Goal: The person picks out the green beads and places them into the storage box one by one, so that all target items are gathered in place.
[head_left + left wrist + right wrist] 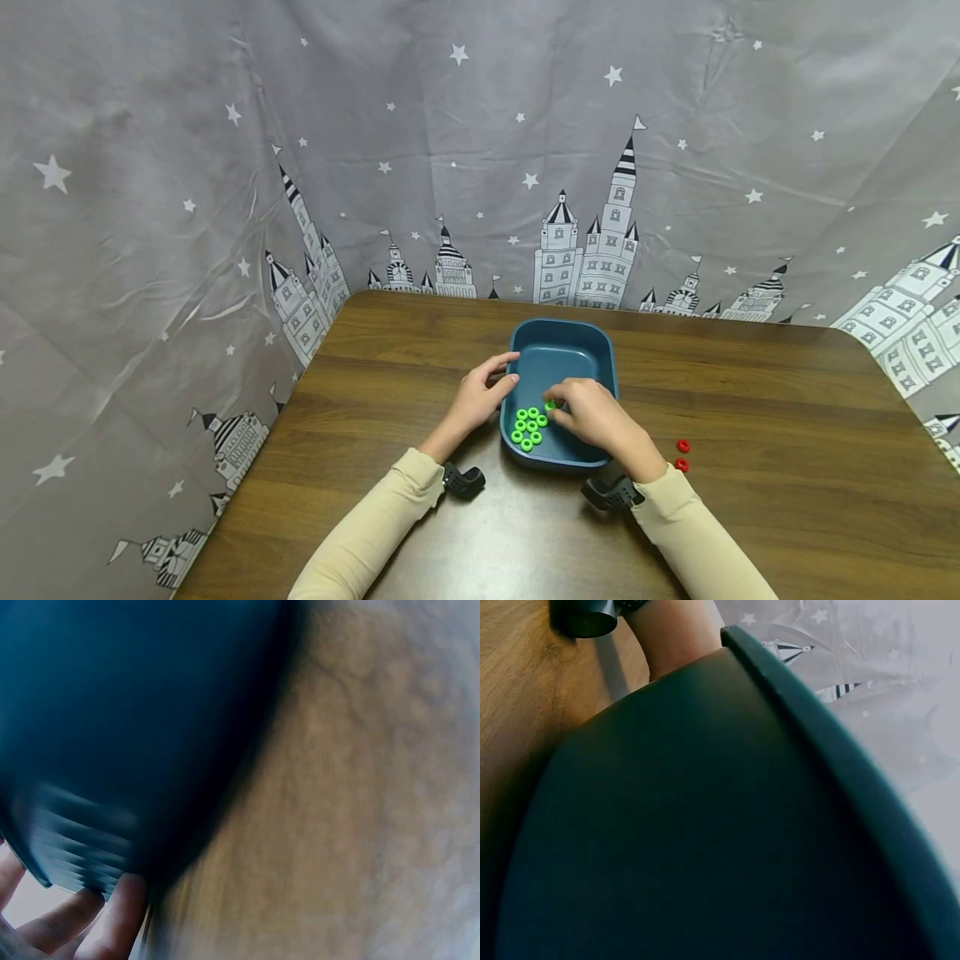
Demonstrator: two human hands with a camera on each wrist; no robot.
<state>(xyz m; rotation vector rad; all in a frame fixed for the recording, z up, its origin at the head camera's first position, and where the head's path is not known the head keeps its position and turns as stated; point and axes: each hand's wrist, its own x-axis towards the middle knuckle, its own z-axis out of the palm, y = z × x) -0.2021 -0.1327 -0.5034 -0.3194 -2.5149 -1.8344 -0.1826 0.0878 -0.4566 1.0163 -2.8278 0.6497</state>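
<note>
A dark teal bin (558, 461) stands on the table, with several small green rings (532, 426) lying in its near left part. My right hand (592, 410) reaches over the bin's right wall and pinches one green ring (550, 406) between thumb and fingertip, just beside the others. At the left wall, my left hand (477, 397) rests with fairly straight fingers at the rim. The left wrist view shows its fingers (120, 919) touching the bin's ribbed outer side (82, 832). In the right wrist view the bin wall (667, 810) hides the right hand's fingers.
Two red rings (682, 446) lie on the wooden table (795, 417) right of the bin, close to the right forearm. Black wrist-worn devices (465, 482) sit under both wrists. A grey curtain (450, 150) with castles and stars hangs behind the table.
</note>
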